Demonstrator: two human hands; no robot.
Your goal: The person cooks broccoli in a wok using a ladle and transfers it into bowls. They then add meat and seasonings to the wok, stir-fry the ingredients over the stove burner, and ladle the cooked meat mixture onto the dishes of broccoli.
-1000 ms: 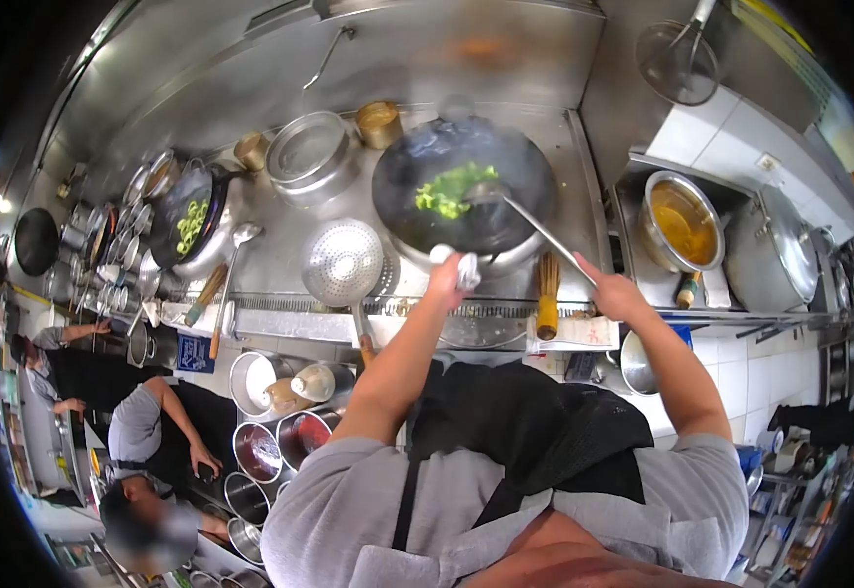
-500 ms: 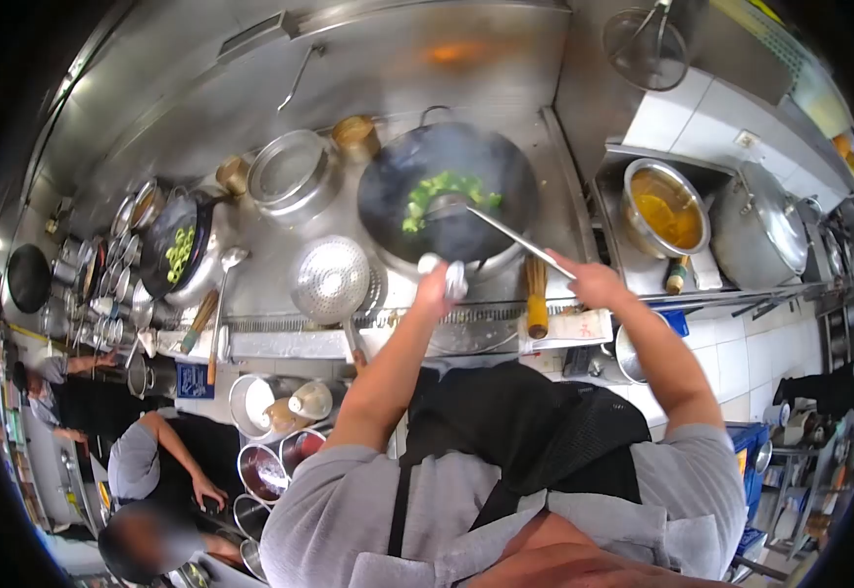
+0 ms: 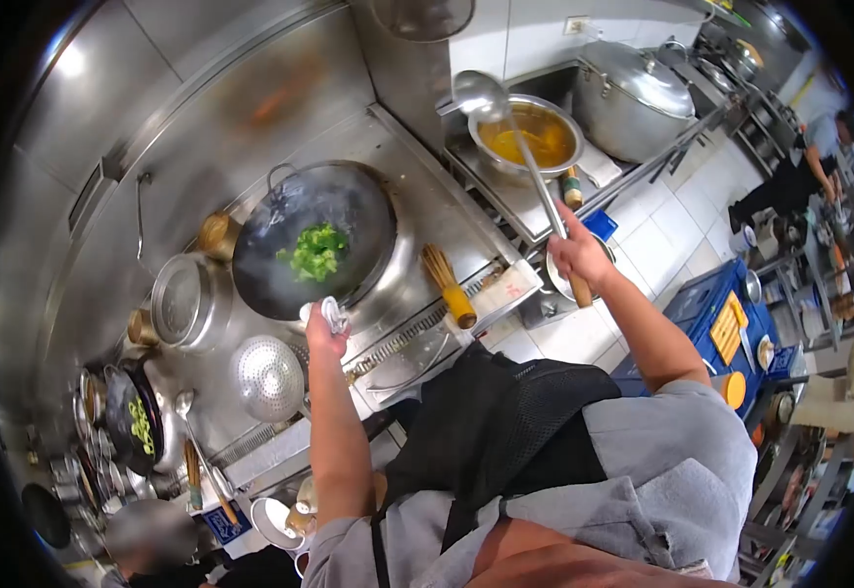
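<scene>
My left hand [image 3: 326, 333] is closed on a white cloth [image 3: 332, 316] at the near rim of a large dark wok [image 3: 368, 250]. Chopped green vegetables [image 3: 315, 252] lie together in the steaming wok. My right hand [image 3: 581, 257] grips the handle of a long metal ladle [image 3: 537, 167]. The ladle's bowl is raised over the left edge of a steel bowl of yellow-orange liquid [image 3: 535, 142]; whether it touches the bowl cannot be made out.
Left of the wok are a perforated strainer [image 3: 267, 378], a lidded pot [image 3: 190, 302] and a second wok of greens [image 3: 133, 416]. A bamboo brush [image 3: 450, 286] lies nearer me. Right stands a big lidded pot [image 3: 633, 98]. Other people [image 3: 790, 181] are farther off.
My view has turned to the right. The ladle has left the greens in the wok and moved right to the steel bowl. My left hand stays at the wok's rim with the cloth.
</scene>
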